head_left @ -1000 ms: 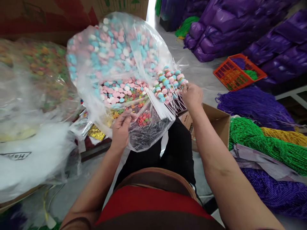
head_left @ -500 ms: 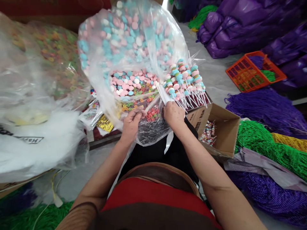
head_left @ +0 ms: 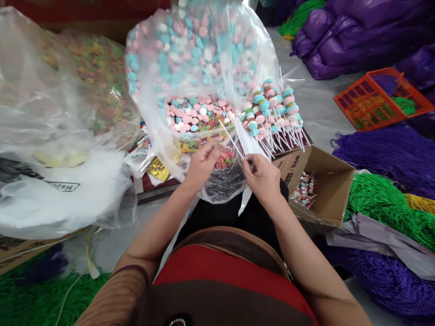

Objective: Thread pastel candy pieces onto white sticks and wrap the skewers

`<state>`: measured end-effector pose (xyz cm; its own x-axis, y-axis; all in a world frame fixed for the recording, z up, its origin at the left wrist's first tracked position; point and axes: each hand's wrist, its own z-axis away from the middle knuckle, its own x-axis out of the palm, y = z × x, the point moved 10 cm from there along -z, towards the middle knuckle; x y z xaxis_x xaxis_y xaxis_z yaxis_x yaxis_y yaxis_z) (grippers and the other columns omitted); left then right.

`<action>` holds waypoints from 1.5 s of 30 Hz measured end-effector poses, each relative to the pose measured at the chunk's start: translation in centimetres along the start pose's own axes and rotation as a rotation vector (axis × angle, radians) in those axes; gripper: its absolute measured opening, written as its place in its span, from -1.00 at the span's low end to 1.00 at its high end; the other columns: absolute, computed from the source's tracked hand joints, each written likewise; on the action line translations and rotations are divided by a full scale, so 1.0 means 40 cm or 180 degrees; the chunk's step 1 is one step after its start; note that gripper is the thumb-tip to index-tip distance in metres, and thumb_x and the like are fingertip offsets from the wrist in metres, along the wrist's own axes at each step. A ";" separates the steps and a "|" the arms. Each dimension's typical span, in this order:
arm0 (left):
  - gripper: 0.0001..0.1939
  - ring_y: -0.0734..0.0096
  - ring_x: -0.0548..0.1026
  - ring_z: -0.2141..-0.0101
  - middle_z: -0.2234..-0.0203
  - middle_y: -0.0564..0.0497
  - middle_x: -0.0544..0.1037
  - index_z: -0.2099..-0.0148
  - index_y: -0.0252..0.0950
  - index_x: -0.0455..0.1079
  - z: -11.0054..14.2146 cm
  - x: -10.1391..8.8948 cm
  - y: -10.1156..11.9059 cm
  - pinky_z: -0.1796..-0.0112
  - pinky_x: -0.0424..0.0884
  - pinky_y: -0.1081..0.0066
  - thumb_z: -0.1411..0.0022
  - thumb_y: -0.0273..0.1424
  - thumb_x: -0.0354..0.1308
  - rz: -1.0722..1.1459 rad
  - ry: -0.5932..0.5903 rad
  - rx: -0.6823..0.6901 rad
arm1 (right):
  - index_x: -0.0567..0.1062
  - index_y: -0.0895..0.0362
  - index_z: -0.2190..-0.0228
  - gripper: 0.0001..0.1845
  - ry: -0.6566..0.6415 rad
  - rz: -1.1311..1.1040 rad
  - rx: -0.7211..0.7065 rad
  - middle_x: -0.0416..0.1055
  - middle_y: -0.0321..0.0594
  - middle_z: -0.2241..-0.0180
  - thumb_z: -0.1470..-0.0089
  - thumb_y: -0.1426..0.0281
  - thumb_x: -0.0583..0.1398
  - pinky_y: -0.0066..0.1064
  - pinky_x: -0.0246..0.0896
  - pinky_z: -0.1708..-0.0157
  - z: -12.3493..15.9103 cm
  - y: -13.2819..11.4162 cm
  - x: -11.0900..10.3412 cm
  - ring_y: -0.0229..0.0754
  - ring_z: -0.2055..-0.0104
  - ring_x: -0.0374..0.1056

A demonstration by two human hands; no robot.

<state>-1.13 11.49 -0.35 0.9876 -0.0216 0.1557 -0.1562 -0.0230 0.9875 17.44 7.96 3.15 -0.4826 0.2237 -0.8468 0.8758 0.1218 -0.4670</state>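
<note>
White stick (head_left: pixel 232 141), single, slim: head view, slanting above the candy rings (head_left: pixel 225 159), lower end at the right hand (head_left: pixel 263 175). Right fingers: narrow, pinched on that lower end. Left hand (head_left: pixel 205 164): beside the stick's middle, fingers curled close together; whether they hold a ring or touch the stick cannot be told.

Handling, as judged: stick light, stiff and smooth, apt to roll between fingertips; best held near the lower end, upper tip free. Rings probably small, soft and a little tacky, best taken by the rim, hole left open. Candy discs (head_left: pixel 185 117), pink, blue and white: likely light and chalky, liable to chip under a hard squeeze.

Also listed: clear plastic bag (head_left: pixel 149 115), loose discs inside; bundle of sticks (head_left: pixel 247 138), fanned, just right of the held one; filled skewers (head_left: pixel 272 105), piled on the bench (head_left: pixel 144 183), sticks toward the wearer; carton (head_left: pixel 333 194), open, at the right, more skewers (head_left: pixel 304 188) within.
</note>
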 end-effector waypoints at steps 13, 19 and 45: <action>-0.56 0.52 0.53 0.48 0.47 0.08 0.66 0.14 -0.21 0.65 0.048 0.101 0.039 0.44 0.39 0.47 -0.13 0.03 0.44 0.0425 -0.0335 -0.0079 | 0.54 0.08 0.38 -0.82 -0.0332 -0.1969 0.0589 0.40 -0.34 0.53 -0.17 0.25 0.23 -0.43 0.17 0.46 0.158 0.023 0.010 -0.28 0.53 0.22; -0.55 0.39 0.58 0.38 0.39 0.02 0.70 0.04 -0.18 0.63 0.069 0.125 0.010 0.33 0.44 0.36 -0.22 0.04 0.37 0.0259 -0.0561 -0.0279 | 0.54 0.09 0.39 -0.79 -0.0454 -0.2686 0.1004 0.39 -0.33 0.50 -0.10 0.20 0.28 -0.41 0.19 0.41 0.159 0.029 0.012 -0.27 0.47 0.24; -0.75 0.25 0.57 0.28 0.36 -0.02 0.64 0.05 -0.22 0.65 -0.084 -0.040 0.094 0.12 0.47 0.28 -0.35 -0.25 0.23 -0.1965 -0.0374 0.0365 | 0.57 0.21 -0.19 -0.39 -0.0836 -0.2845 0.1449 0.30 -0.44 0.67 -0.23 0.16 0.22 -0.48 -0.06 0.67 0.185 0.065 0.038 -0.35 0.67 0.07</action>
<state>-3.25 14.81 3.22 0.8889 -0.0796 -0.4512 0.4335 -0.1730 0.8844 18.97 1.47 -1.21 -0.9891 0.0069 -0.1474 0.1410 -0.2497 -0.9580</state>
